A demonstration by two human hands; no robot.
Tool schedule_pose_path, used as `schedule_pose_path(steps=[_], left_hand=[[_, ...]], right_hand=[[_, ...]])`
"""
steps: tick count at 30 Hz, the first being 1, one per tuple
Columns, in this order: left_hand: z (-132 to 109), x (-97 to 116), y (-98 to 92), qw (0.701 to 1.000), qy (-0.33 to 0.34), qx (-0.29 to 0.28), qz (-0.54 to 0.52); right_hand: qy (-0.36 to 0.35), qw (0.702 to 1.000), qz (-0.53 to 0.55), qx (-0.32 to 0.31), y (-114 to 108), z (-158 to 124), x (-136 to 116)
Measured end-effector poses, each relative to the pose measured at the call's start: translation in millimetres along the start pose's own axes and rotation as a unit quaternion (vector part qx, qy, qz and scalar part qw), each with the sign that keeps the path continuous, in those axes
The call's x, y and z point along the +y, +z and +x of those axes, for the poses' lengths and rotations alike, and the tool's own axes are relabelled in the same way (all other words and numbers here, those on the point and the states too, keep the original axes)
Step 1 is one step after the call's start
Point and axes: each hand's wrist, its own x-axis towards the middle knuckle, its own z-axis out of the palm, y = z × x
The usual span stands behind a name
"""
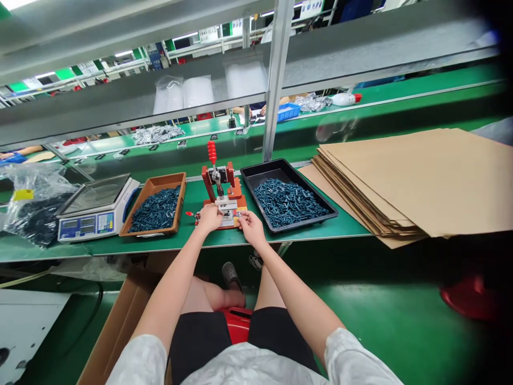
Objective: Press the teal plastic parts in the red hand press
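Observation:
A small toggle-clamp press (219, 184) with a red upright handle stands on the green bench in front of me. My left hand (210, 217) is at the left side of its metal fixture, fingers curled and pressed together; what they hold, if anything, is hidden. At the fixture's right edge, my right hand (251, 227) pinches something too small to name. To the left sits an orange-brown tray (125, 227) of small dark blue parts (157, 210). On the right, a black tray (276, 229) holds many similar blue parts (286, 202).
A digital scale (96, 208) and a plastic bag of dark parts (36, 214) are at the left. Stacked cardboard sheets (401, 182) overhang the bench edge at the right. A metal post (276, 80) and shelf rise behind. Co-workers' hands show at the far line.

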Motion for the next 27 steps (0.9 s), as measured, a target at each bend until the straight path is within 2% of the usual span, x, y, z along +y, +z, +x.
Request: schedule_pose_path(steps=[2,4,7,10,14,18,23,27], left_hand=[[1.5,1.3,-0.6,1.000,-0.012,-0.002,-0.001],[1.5,2.0,-1.3,1.000,-0.015,-0.003,-0.006],[-0.4,0.7,-3.5,1.000,0.000,-0.012,-0.014],[-1.8,-2.6,-7.1,0.999,0.025,-0.036,-0.018],[-1.4,-5.8,-9.5,0.998,0.039,-0.048,-0.017],[-1.1,-5.2,-8.8,0.998,0.044,-0.039,-0.028],[-3.4,-2.2,-10.2,0.998,0.037,-0.039,-0.014],[-7.4,-1.9,-10.2,0.998,0.049,-0.017,-0.027]], right_hand=[[0.000,1.000,-0.024,-0.011,-2.0,1.6,-2.8],[-0.041,0.995,-0.090,-0.017,-5.5,5.5,-8.0],[-0.126,0.972,-0.200,-0.015,-8.6,16.1,-17.1],[-0.137,0.955,-0.258,-0.042,-2.9,29.1,-21.7],[-0.123,0.950,-0.271,-0.092,14.2,42.3,-18.4],[-0.131,0.946,-0.276,-0.111,22.8,46.3,-11.7],[-0.165,0.938,-0.289,-0.101,20.5,38.1,-6.8],[-0.178,0.945,-0.264,-0.071,22.7,33.8,-5.7]])
